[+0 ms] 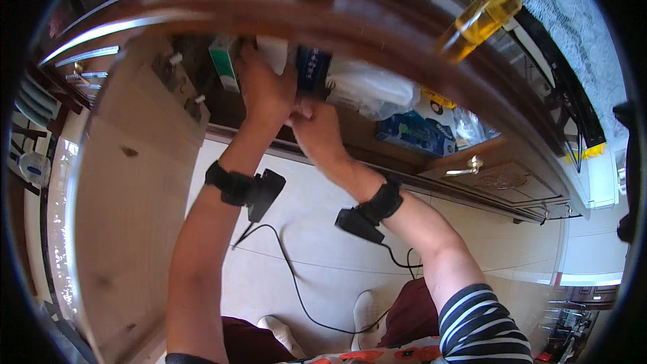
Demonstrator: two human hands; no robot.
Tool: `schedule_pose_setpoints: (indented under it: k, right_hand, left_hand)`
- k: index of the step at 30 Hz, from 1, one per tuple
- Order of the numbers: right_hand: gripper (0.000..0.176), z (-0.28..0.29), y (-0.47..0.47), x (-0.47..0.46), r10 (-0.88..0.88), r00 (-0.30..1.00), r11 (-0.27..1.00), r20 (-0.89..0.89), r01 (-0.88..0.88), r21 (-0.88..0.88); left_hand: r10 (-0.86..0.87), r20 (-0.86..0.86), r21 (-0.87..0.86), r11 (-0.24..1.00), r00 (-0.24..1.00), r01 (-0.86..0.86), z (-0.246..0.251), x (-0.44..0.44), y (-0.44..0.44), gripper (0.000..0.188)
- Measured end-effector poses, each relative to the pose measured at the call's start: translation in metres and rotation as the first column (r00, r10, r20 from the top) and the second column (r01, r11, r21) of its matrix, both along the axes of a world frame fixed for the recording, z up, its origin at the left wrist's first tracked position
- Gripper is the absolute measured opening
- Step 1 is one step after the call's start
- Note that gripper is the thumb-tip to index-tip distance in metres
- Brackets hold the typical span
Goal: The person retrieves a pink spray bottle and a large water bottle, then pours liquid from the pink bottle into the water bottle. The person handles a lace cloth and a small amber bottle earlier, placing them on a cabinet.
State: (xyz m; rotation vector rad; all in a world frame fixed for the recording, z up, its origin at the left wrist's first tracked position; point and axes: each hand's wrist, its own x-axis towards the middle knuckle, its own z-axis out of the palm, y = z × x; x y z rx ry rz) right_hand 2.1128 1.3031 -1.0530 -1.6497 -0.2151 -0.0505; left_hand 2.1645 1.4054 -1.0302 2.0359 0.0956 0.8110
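Both hands reach into an open wooden cabinet compartment below a dark wooden top. My left hand [267, 86] is between a green and white box [225, 63] and a dark blue box [312, 68], at a white box [273, 53]; whether it grips the white box is unclear. Close beside it, near the compartment's front edge, is my right hand [318, 129], fingers curled and blurred; what they hold, if anything, is hidden. Clear plastic packaging [371, 86] lies to the right of the dark blue box. Each wrist wears a black strapped device with a cable.
An open cabinet door [136, 177] stands at the left. Farther right in the compartment lies a blue box [417, 134]. A pump bottle of yellow liquid [480, 20] stands on top. A brass-handled door [500, 177] is at right. A cable hangs over the tiled floor [303, 263].
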Motion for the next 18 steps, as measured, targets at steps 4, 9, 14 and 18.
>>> schedule_pose_setpoints:
  k: [4, 9, 14, 18]
  right_hand:
    - [0.017, 0.049, 0.003, -0.029, 0.084, 0.996, 0.995, -0.021, -0.085, -0.057]
    - [0.013, 0.117, -0.01, -0.068, 0.149, 0.966, 0.967, -0.212, -0.187, -0.175]
    - [0.015, 0.185, -0.046, -0.126, 0.213, 0.903, 0.913, -0.373, -0.32, -0.253]
    - [0.004, 0.247, -0.086, -0.144, -0.029, 1.0, 0.981, 0.009, 0.03, -0.193]
  left_hand:
    - [-0.181, -0.293, -0.086, 0.983, 0.939, 0.163, 0.033, -0.025, 0.007, 0.036]
    - [-0.256, -0.266, -0.461, 0.88, 0.929, 0.111, 0.076, -0.087, -0.004, 0.023]
    - [-0.168, -0.123, 0.04, 0.984, 0.978, 0.174, 0.147, -0.169, -0.014, 0.036]
    - [0.2, 0.04, 0.448, 0.872, 0.979, -0.196, 0.209, -0.227, 0.04, 0.043]
